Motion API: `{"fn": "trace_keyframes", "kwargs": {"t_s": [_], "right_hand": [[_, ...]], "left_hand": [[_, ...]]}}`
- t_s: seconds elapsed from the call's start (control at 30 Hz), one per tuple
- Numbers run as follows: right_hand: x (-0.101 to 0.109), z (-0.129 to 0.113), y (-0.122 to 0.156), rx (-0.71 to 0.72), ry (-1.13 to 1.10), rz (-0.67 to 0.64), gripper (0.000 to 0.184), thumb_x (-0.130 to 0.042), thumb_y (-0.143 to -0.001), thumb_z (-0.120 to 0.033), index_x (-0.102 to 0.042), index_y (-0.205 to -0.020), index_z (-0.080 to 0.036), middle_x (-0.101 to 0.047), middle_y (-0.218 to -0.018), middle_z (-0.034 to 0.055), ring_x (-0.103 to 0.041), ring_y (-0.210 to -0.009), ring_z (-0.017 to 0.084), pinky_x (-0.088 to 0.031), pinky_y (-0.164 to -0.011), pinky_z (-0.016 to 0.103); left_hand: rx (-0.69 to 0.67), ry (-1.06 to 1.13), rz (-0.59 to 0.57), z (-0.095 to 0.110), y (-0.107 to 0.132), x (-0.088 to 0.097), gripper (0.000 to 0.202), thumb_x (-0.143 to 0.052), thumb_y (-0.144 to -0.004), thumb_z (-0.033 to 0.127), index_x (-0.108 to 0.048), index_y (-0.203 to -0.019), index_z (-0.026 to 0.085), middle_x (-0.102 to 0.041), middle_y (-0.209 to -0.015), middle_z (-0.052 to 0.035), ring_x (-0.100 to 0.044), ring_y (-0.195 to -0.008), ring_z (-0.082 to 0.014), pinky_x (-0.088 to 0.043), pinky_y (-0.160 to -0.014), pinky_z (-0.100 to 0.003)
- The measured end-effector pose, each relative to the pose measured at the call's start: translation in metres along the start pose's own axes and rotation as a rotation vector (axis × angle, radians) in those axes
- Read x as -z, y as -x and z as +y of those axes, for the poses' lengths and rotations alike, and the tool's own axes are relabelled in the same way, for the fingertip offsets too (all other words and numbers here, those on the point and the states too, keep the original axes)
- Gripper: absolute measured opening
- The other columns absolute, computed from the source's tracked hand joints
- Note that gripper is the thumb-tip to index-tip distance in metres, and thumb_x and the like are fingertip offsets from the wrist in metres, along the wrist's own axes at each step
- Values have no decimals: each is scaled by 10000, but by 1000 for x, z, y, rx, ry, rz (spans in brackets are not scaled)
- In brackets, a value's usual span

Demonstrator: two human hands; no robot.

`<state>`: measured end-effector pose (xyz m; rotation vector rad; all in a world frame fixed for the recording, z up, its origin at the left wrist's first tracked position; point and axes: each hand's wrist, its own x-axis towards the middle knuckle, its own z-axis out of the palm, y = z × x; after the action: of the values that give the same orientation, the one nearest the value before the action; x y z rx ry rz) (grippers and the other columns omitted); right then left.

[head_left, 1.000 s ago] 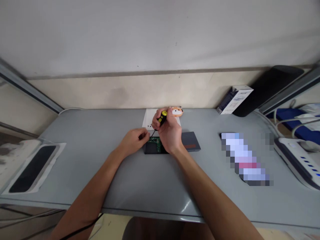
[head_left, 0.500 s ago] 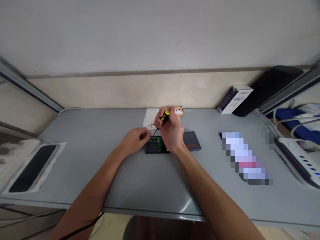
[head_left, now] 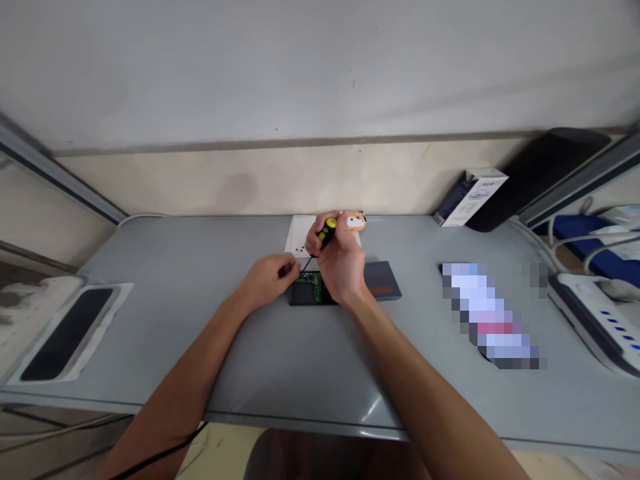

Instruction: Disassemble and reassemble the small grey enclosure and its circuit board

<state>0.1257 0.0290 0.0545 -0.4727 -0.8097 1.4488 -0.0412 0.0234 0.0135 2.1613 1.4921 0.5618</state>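
Note:
My right hand (head_left: 343,260) is wrapped round a black and yellow screwdriver (head_left: 327,231), its thin shaft slanting down and left. The shaft's tip reaches the upper left corner of a black casing with a green circuit board (head_left: 317,287) in it. At that same corner, my left hand (head_left: 273,277) is closed with thumb and fingertips pinched together; whatever is between them is too small to make out. My right hand hides the casing's right part. Behind lies a white sheet of paper (head_left: 299,230) with several small dark screws on it.
A dark grey flat cover (head_left: 383,281) lies right of my right hand. Behind it is an orange and white animal-face item (head_left: 357,221). Farther right are a blurred-out phone (head_left: 490,313), a white box (head_left: 473,198), a black cylinder (head_left: 540,177) and a power strip (head_left: 600,320). A black panel (head_left: 67,333) lies left.
My right hand and the screwdriver have shifted very slightly left, with the handle tilted a little differently. My left hand stays at the casing's corner.

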Motion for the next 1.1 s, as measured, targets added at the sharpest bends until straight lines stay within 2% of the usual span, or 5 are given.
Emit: {"fn": "trace_keyframes", "kwargs": {"t_s": [0.3, 0.5, 0.67, 0.83, 1.1], "right_hand": [[-1, -3, -1, 28, -9, 9, 615, -475, -934, -823, -530, -725, -247, -376, -617, -29, -345, -555, 125, -323, -545, 295], [2, -12, -2, 34, -19, 28, 584, -428, -983, -775, -505, -736, -252, -342, -624, -28, -327, -560, 135, -343, -539, 296], [7, -20, -5, 61, -41, 34, 592, -397, -984, -785, -498, -742, -255, -324, -643, -24, -350, -568, 141, -373, -537, 297], [22, -31, -14, 114, -103, 112, 545, -424, -1014, -717, -508, -748, -250, -339, -639, -27, -348, -560, 135, -380, -544, 284], [56, -53, -26, 213, -91, 204, 581, -402, -1001, -753, -485, -731, -246, -302, -602, -49, -284, -507, 120, -345, -497, 263]], "left_hand": [[-16, 0, 19, 1, 1, 0, 352, -491, -987, 385, -542, -692, 199, -552, -622, 17, -471, -591, -138, -340, -602, -286], [-132, 42, 74, 4, 5, 4, 228, -585, -974, 350, -734, -1074, 209, -671, -913, -27, -559, -705, -157, -466, -723, -300], [-188, 64, 127, 1, 4, 1, 183, -608, -974, 304, -763, -956, 208, -631, -908, -36, -578, -758, -164, -497, -761, -299], [-236, 16, 199, 2, -3, 5, 236, -583, -1020, 334, -780, -998, 205, -645, -873, -39, -594, -772, -172, -485, -735, -290], [-276, -333, -38, 38, -64, 5, 235, -588, -1031, 306, -803, -1031, 210, -696, -891, -61, -645, -832, -213, -454, -785, -313]]}}
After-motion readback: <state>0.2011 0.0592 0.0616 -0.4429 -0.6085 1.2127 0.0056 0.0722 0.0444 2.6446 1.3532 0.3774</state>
